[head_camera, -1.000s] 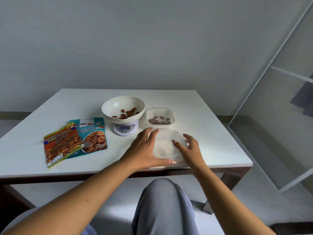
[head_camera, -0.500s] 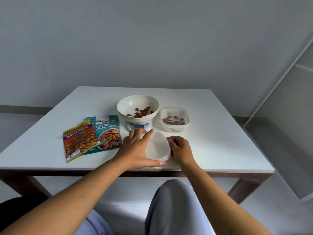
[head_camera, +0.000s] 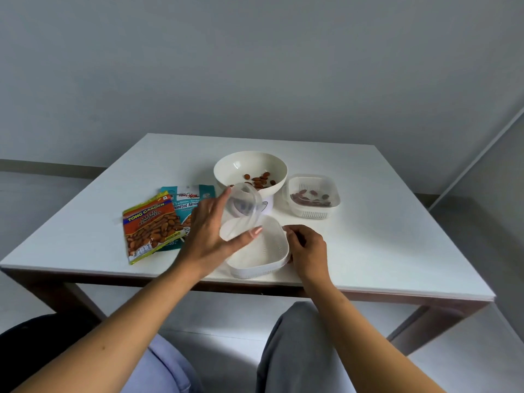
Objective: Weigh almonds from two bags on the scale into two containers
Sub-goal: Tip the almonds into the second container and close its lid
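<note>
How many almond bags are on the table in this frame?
2. The orange Tong Garden salted almonds bag lies at the table's left, overlapping the teal roasted almonds bag just beside it, which the left hand partly covers.

Home rm: plain table, snack bags

Bare forearms, no sleeves; grey trousers cover the knee (hands ringless, nails painted).

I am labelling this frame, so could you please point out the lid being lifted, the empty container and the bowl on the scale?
lid (head_camera: 244,207): head view, middle of the clear panel.
empty container (head_camera: 262,248): head view, its bare ribbed floor.
bowl (head_camera: 243,165): head view, bare inner wall above the almonds.
</note>
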`<action>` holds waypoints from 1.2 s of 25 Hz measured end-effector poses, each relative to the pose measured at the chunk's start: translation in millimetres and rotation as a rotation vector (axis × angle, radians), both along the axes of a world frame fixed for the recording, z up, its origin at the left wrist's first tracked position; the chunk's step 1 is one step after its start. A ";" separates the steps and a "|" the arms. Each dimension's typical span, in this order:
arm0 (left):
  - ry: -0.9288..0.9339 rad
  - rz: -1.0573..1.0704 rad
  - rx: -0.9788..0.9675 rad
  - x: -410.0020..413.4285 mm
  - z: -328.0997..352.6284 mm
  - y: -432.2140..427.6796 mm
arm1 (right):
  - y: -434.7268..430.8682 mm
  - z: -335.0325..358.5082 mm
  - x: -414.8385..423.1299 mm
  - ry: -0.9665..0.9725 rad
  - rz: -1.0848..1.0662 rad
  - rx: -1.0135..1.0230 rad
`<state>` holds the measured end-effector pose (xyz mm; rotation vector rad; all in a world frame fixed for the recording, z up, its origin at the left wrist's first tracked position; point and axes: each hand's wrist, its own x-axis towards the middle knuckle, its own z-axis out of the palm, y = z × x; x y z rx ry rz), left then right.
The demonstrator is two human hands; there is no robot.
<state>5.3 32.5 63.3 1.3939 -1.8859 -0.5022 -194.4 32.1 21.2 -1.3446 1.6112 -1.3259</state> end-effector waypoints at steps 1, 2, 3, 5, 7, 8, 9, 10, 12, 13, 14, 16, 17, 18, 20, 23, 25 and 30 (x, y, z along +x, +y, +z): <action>0.076 -0.011 0.003 7.8 0.1 -2.2 | -0.2 1.0 0.6 -0.008 -0.014 0.001; 0.162 -0.011 0.011 15.6 -2.1 -3.6 | -1.0 1.9 1.7 -0.009 -0.024 0.008; 0.274 0.008 0.020 21.0 -5.2 -3.6 | -1.5 3.3 2.3 -0.001 -0.030 0.014; 0.475 0.064 -0.001 25.8 -14.7 -2.6 | -4.0 5.9 4.1 0.038 -0.044 0.014; 0.550 0.112 -0.042 24.9 -24.9 -2.2 | -9.9 13.3 4.6 0.137 -0.103 -0.037; 0.558 0.120 -0.049 23.7 -28.3 -1.2 | -16.0 20.9 3.5 0.173 -0.128 -0.063; 0.553 0.111 -0.057 22.7 -31.6 -0.3 | -24.3 31.9 2.1 0.178 -0.136 -0.072; 0.544 0.091 -0.073 22.0 -34.2 0.2 | -37.9 43.1 0.7 0.139 -0.118 -0.038; 0.529 0.049 -0.108 22.2 -37.7 0.7 | -71.9 62.8 2.5 0.012 -0.060 0.132; 0.516 0.036 -0.130 22.4 -39.0 1.2 | -87.8 68.8 4.0 -0.031 -0.040 0.234; 0.501 0.030 -0.154 23.2 -40.2 0.7 | -100.6 72.1 6.9 -0.052 -0.034 0.326; 0.480 0.028 -0.194 24.4 -42.6 -2.2 | -116.5 71.8 14.8 -0.107 -0.037 0.407; 0.476 0.029 -0.204 24.3 -43.1 -3.2 | -119.9 70.5 17.4 -0.152 -0.037 0.413; 0.475 0.030 -0.208 24.1 -43.3 -4.0 | -121.0 70.6 18.8 -0.183 -0.035 0.414; 0.465 0.034 -0.213 24.3 -44.4 -4.4 | -120.5 70.7 19.2 -0.175 -0.041 0.394; 0.457 0.047 -0.230 24.1 -45.3 -2.7 | -115.2 66.9 14.8 -0.023 -0.040 0.314; 0.456 0.052 -0.241 23.3 -45.3 -2.0 | -103.4 68.4 11.8 0.038 -0.024 0.252; 0.460 0.065 -0.266 23.3 -46.7 -2.2 | -71.8 69.6 0.2 0.126 0.055 0.122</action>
